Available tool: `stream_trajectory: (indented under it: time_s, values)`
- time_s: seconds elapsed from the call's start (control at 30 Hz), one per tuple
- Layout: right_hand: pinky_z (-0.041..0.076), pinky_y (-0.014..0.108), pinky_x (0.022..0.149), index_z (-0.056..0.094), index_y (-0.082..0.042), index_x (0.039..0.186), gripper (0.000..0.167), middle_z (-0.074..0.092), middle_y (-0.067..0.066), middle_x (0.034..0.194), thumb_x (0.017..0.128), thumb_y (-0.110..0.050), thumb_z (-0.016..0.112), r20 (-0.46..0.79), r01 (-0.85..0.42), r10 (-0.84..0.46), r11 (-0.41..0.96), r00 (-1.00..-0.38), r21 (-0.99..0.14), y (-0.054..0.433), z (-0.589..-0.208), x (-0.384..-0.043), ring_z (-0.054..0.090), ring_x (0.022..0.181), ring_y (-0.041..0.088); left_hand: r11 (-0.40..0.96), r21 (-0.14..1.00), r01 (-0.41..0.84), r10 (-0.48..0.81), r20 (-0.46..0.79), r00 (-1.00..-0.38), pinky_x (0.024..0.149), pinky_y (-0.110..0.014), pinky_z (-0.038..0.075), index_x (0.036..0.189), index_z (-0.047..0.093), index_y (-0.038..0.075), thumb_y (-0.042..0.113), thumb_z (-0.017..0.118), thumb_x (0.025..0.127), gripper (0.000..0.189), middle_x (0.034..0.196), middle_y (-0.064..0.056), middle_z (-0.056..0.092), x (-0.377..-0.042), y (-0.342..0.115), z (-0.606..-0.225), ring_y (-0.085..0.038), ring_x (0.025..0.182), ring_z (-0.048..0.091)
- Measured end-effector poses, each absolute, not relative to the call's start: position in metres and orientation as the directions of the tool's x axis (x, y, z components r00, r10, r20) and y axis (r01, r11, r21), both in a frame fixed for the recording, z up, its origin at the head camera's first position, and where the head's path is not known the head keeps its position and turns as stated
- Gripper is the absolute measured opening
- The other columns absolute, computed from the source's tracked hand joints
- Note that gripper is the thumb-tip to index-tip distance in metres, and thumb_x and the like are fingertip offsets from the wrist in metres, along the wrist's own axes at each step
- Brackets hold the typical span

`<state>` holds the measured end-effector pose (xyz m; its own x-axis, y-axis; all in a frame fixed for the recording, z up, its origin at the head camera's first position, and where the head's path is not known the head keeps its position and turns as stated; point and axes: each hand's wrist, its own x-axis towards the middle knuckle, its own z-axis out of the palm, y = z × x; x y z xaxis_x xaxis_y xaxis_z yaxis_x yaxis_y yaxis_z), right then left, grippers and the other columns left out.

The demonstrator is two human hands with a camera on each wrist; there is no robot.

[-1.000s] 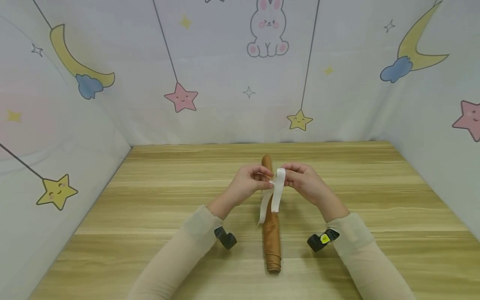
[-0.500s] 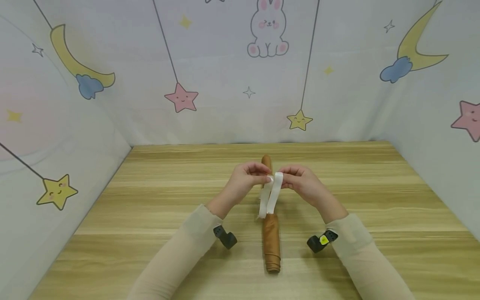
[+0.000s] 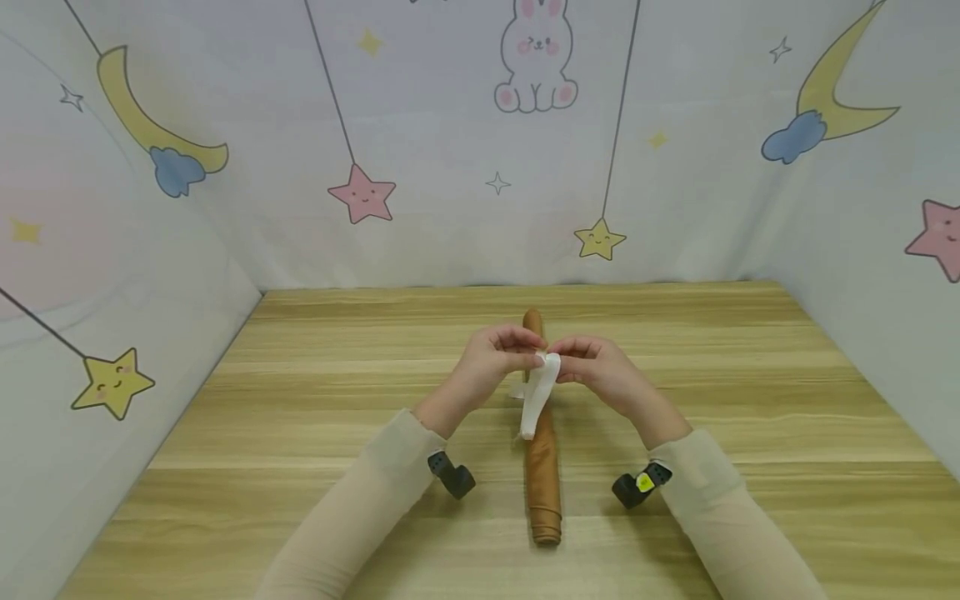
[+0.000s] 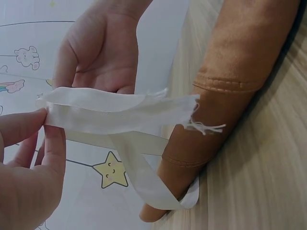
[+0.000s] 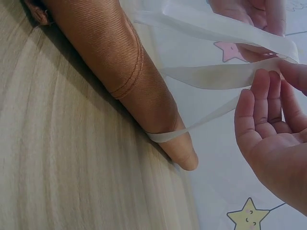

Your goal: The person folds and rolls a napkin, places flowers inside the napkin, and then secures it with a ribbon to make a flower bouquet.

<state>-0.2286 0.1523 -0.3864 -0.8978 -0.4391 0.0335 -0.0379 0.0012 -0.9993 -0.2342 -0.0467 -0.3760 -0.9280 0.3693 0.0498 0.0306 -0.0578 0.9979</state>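
A long roll of brown cloth [image 3: 544,483] with stitched hems lies lengthwise on the table. White ribbon [image 4: 148,177] passes around its far, narrower part, and the ribbon's lengths rise to both hands. My left hand [image 3: 487,367] pinches the ribbon between thumb and fingers just above the roll. Close beside it, my right hand [image 3: 611,371] pinches another part of the ribbon, as the right wrist view also shows. Frayed ribbon ends [image 4: 192,115] hang toward me in the left wrist view. How the strands cross between the fingertips is partly hidden.
The wood-grain table [image 3: 337,367] extends on both sides of the roll. Pale curtains [image 3: 450,233] printed with stars, moons and a rabbit stand behind and at the sides. A small black camera [image 3: 453,477] sits on each wrist.
My right hand has moved left and slightly down, close to my left hand. The ribbon tail it holds has swung left across the other strand. The roll stays put.
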Motion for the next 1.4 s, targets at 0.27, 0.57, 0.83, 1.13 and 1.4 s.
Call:
stream_trajectory:
  time_s: [0.27, 0.57, 0.83, 1.13, 1.4]
  values:
    - [0.052, 0.025, 0.080, 0.063, -0.002, 0.107, 0.019, 0.066, -0.009, 0.096, 0.093, 0.004, 0.052, 0.021, -0.019, -0.424, -0.008, -0.905, -1.000, 0.1518, -0.3863, -0.2278, 0.063, 0.087, 0.007, -0.058, 0.998, 0.031, 0.370, 0.051, -0.927, 0.083, -0.029, 0.051, 0.103, 0.065, -0.007, -0.006, 0.067, 0.083, 0.020, 0.096, -0.001, 0.069, -0.2343, -0.0464, -0.3764, -0.013, 0.089, 0.064]
    - [0.052, 0.025, 0.079, 0.056, 0.011, 0.115, 0.024, 0.067, -0.010, 0.092, 0.093, 0.004, 0.052, 0.020, -0.032, -0.420, 0.020, -0.907, -0.999, 0.1497, -0.3904, -0.2293, 0.063, 0.085, 0.007, -0.077, 0.996, 0.042, 0.381, 0.068, -0.922, 0.078, -0.027, 0.051, 0.106, 0.064, -0.009, -0.007, 0.066, 0.083, 0.023, 0.099, -0.005, 0.070, -0.2332, -0.0465, -0.3765, -0.012, 0.087, 0.064]
    - [0.050, 0.027, 0.083, 0.057, 0.014, 0.119, 0.031, 0.068, -0.010, 0.095, 0.096, -0.007, 0.054, 0.000, -0.035, -0.396, 0.079, -0.918, -0.996, 0.1507, -0.3913, -0.2294, 0.062, 0.091, 0.007, -0.073, 0.996, 0.048, 0.386, 0.072, -0.920, 0.074, -0.024, 0.050, 0.105, 0.064, -0.010, -0.008, 0.067, 0.082, 0.023, 0.097, -0.004, 0.069, -0.2326, -0.0463, -0.3771, -0.012, 0.086, 0.064]
    - [0.050, 0.030, 0.084, 0.063, 0.009, 0.115, 0.028, 0.067, -0.008, 0.097, 0.095, -0.010, 0.056, -0.020, -0.022, -0.365, 0.111, -0.931, -0.994, 0.1510, -0.3917, -0.2300, 0.062, 0.092, 0.008, 0.019, 0.998, 0.054, 0.394, 0.042, -0.918, 0.079, -0.033, 0.052, 0.106, 0.064, -0.006, -0.005, 0.069, 0.083, 0.023, 0.088, -0.001, 0.065, -0.2323, -0.0452, -0.3789, -0.011, 0.079, 0.061]
    - [0.051, 0.027, 0.083, 0.062, 0.010, 0.116, 0.028, 0.067, -0.009, 0.097, 0.096, -0.008, 0.055, -0.017, -0.009, -0.386, 0.066, -0.922, -0.998, 0.1519, -0.3918, -0.2303, 0.062, 0.093, 0.007, 0.100, 0.994, 0.052, 0.371, 0.012, -0.929, 0.077, -0.030, 0.052, 0.104, 0.064, -0.003, -0.002, 0.070, 0.083, 0.021, 0.092, -0.006, 0.065, -0.2328, -0.0429, -0.3808, -0.013, 0.081, 0.060]
